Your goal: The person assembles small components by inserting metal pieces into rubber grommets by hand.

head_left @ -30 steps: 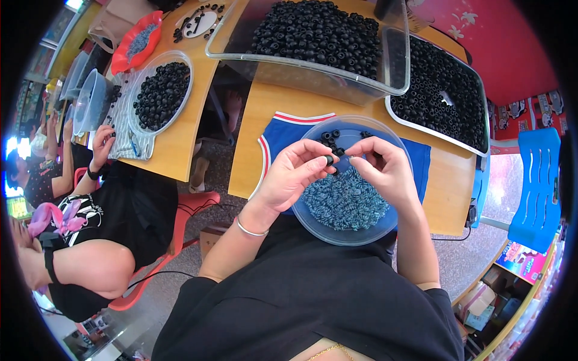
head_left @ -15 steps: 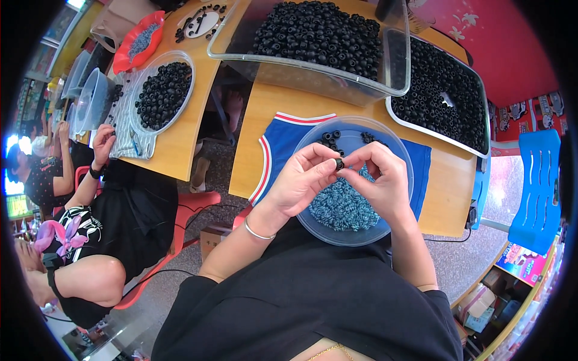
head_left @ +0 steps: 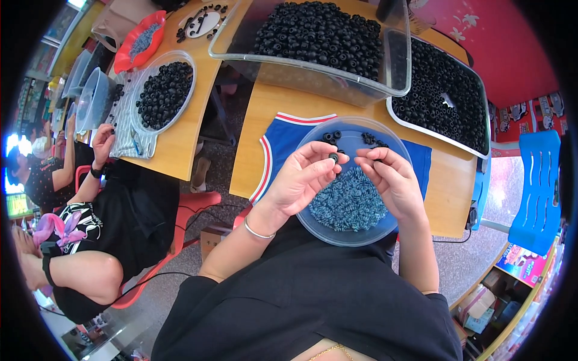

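My left hand [head_left: 306, 179] pinches a small round black plastic part [head_left: 333, 157] with a greenish centre between thumb and forefinger. To its right, my right hand [head_left: 392, 180] has its fingertips pressed together, with a dark speck at them too small to name. A gap separates the two hands. Both are above a round clear plastic tub [head_left: 404, 157]. Many small blue-grey coiled pieces [head_left: 348, 201] fill the near part of the tub. At its far side lie a few loose black parts [head_left: 374, 139]. Under the tub is a blue cloth garment [head_left: 283, 135] with red and white trim.
Beyond the tub stands a large clear bin [head_left: 313, 71] heaped with black parts, beside a white-rimmed tray [head_left: 394, 111] of more. On the left table are a round tub of black parts [head_left: 164, 96] and a red dish [head_left: 127, 57]. A co-worker's hand [head_left: 103, 143] is near them.
My hands have come apart. The right hand has drawn away to the right, while the black part stays in my left fingers with its centre showing.
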Motion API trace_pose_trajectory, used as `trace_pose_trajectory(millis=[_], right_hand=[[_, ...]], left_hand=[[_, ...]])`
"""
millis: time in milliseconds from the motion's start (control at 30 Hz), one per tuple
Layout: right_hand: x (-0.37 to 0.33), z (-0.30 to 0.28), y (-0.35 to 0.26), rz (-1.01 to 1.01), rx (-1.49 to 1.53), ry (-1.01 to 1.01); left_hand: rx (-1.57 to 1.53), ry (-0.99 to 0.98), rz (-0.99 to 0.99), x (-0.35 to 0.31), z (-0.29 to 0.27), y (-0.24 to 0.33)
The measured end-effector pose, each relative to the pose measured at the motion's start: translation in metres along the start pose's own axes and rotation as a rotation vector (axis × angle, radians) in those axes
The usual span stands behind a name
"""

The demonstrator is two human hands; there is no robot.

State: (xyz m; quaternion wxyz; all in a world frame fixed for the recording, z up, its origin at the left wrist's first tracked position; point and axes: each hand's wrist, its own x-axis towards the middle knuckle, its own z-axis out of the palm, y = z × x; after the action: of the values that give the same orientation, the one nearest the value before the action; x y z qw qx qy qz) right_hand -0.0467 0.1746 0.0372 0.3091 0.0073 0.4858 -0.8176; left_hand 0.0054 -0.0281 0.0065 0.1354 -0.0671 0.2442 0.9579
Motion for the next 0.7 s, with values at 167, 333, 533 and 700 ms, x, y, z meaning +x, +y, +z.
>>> trace_pose_trajectory(millis=[167, 333, 533, 700], right_hand=[[-0.004, 0.005, -0.007, 0.019, -0.068, 0.039], [-0.004, -0.002, -0.004, -0.061, -0.284, -0.005], [-0.006, 0.013, -0.009, -0.072, -0.345, 0.012], [-0.009, 0.015, -0.01, -0.109, -0.446, 0.004]], left_hand=[[0.023, 0.029, -0.027, 0.0, 0.003, 0.003], [0.064, 0.029, -0.026, -0.001, 0.006, 0.004], [0.08, 0.023, -0.019, -0.002, 0.001, 0.005], [0.152, 0.044, -0.008, -0.001, 0.007, 0.003]])
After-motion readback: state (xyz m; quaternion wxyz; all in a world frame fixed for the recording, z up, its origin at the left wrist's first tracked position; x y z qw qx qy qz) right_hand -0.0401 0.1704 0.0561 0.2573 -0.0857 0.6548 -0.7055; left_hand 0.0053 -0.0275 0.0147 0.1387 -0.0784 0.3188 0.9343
